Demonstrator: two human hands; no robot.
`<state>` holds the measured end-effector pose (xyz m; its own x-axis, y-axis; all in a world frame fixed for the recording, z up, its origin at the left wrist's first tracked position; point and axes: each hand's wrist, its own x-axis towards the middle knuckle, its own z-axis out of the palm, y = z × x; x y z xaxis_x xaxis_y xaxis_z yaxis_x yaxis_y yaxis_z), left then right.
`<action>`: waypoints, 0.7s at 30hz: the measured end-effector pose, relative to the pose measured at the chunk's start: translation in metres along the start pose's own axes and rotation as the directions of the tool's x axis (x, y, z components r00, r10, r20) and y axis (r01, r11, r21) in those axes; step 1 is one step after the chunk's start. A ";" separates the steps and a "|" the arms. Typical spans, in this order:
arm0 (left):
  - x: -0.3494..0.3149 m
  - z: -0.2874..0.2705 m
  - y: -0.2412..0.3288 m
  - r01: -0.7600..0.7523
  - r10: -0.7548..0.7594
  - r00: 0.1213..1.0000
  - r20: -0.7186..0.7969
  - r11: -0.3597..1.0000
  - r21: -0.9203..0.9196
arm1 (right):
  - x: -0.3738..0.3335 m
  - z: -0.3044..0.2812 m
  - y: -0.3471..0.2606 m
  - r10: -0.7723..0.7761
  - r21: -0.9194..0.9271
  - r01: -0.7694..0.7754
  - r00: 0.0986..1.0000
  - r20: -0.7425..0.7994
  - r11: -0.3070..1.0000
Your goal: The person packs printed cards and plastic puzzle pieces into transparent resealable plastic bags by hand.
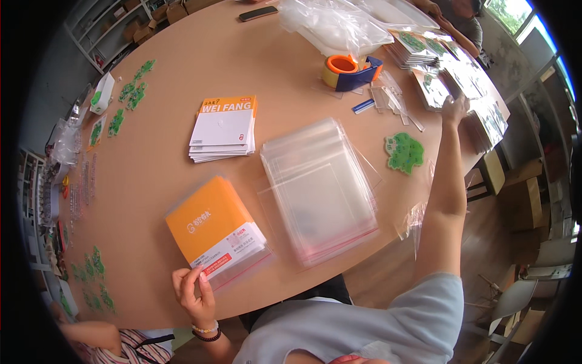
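Observation:
My left hand (195,293), its fingers loosely bent and apart, rests at the near corner of a stack of orange-and-white printed packets in clear sleeves (209,212). My right arm stretches to the far right, where my right hand (456,110) has its fingers closed on the edge of a stack of picture cards (485,124). The fingertips are small and partly hidden there. Between my arms lies a pile of clear plastic bags (321,194) with red-lined edges. A green map-shaped piece (404,153) sits right of the bags.
Beyond the packets is a stack of white cards (222,130). An orange-and-blue tape dispenser (351,73), a white tray with plastic film (339,30) and a phone (258,13) stand farther back. Green pieces (133,94) lie at left. Other people sit at the far right and lower left.

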<state>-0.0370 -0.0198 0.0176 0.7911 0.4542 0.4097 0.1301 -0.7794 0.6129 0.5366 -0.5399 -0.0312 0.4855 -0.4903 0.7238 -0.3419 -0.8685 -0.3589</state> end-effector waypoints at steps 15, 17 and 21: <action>0.001 -0.003 -0.002 -0.291 0.274 0.952 0.138 0.949 0.124 | -0.089 -0.159 -0.122 -0.839 0.534 0.662 0.504 0.203 0.527; -0.001 -0.004 -0.010 -0.298 0.280 0.945 0.169 0.949 0.098 | -0.156 -0.239 -0.166 -0.948 0.841 0.498 0.314 0.056 0.214; 0.004 -0.005 -0.013 -0.316 0.315 0.933 0.173 0.948 -0.021 | -0.268 -0.363 -0.198 -0.927 0.843 0.404 -0.036 -0.374 -0.356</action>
<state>-0.0384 -0.0053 0.0152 0.8826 0.1039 0.4585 -0.1391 -0.8739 0.4658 0.1819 -0.2100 0.0599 -0.0015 0.8499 0.5270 0.9959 0.0490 -0.0761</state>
